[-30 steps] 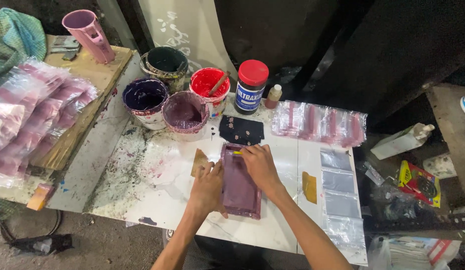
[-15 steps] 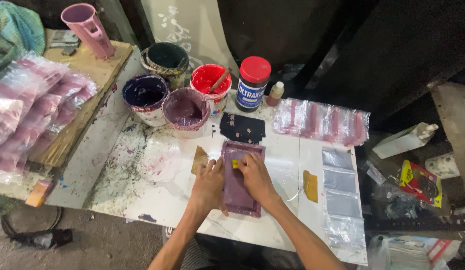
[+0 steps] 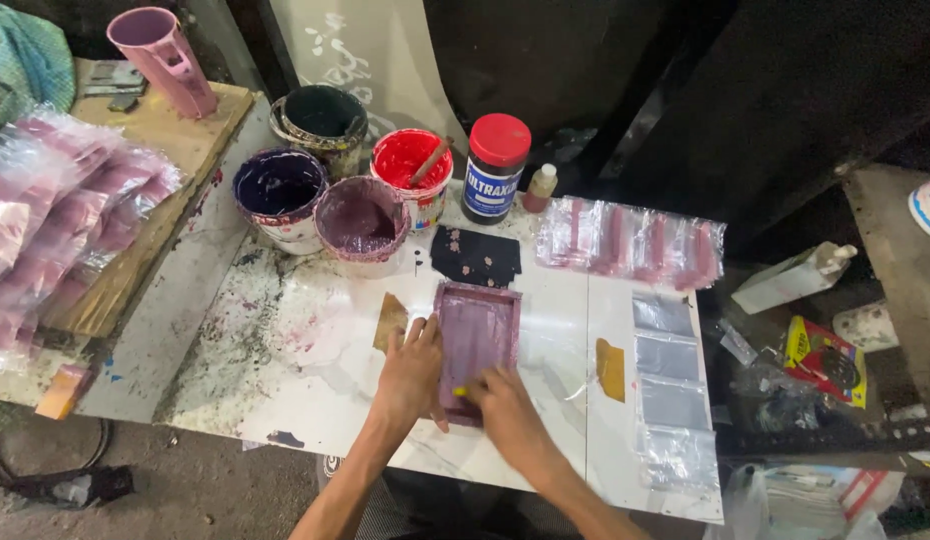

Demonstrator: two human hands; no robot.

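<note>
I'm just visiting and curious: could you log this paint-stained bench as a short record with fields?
Left hand: flat on the left edge of the purple frame
Right hand: at the frame's near end, by something small and yellow
Behind frame: four paint tubs, one red; red-lidded jar
Right side: clear plastic sleeves
Surface: white table
</note>
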